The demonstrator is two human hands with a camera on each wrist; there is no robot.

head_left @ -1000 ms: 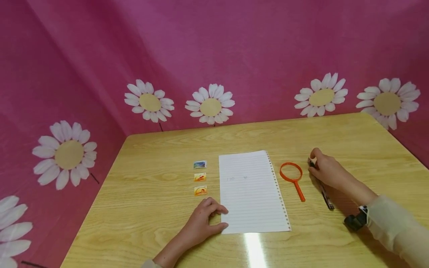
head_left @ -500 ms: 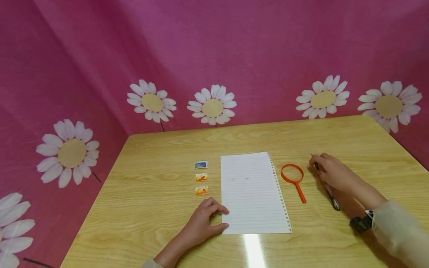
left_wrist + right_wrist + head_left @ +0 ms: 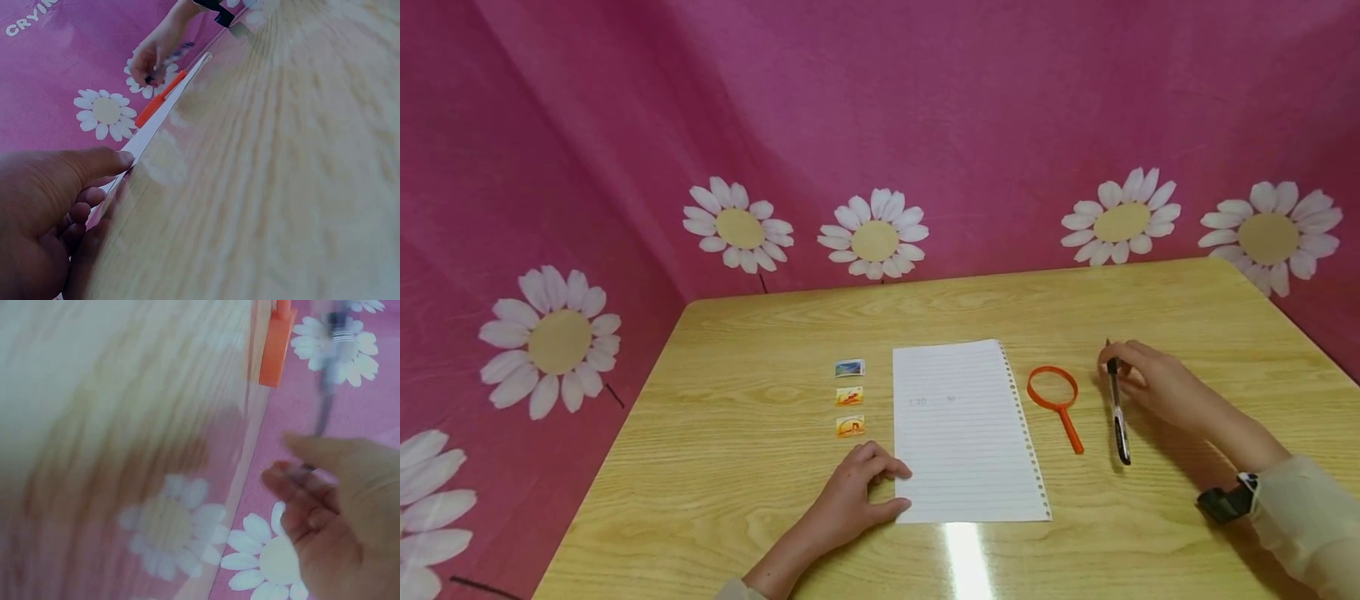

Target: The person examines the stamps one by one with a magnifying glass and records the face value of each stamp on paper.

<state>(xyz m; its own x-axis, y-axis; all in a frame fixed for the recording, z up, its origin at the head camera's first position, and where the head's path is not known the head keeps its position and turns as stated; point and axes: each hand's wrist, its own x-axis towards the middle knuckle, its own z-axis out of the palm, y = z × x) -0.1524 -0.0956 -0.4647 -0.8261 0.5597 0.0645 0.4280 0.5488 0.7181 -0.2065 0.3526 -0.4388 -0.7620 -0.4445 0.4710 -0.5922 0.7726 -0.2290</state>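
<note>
My right hand (image 3: pixel 1168 392) pinches a clear-barrelled pen (image 3: pixel 1117 408) with black ends, between thumb and fingers near its far end. In the right wrist view the pen (image 3: pixel 326 387) is blurred and rises from the fingertips. On the left, my left hand (image 3: pixel 853 492) rests at the lower left edge of a lined, punched sheet of paper (image 3: pixel 966 458), its thumb and fingertips touching the margin. The left wrist view shows the thumb (image 3: pixel 112 161) against the paper's edge. Faint handwriting, like numbers, is on the sheet.
Between the paper and the pen lies an orange-red magnifying glass (image 3: pixel 1070 429). Left of the paper, three small stamp-like pictures form a column: a blue one (image 3: pixel 850 368) and two yellow ones. Behind the wooden table (image 3: pixel 737 375) hangs a magenta daisy-print cloth (image 3: pixel 985 125).
The pen has swung in my right hand, its near end moving left toward the magnifying glass. That hand has shifted slightly right and nearer. My left hand stays on the paper's edge.
</note>
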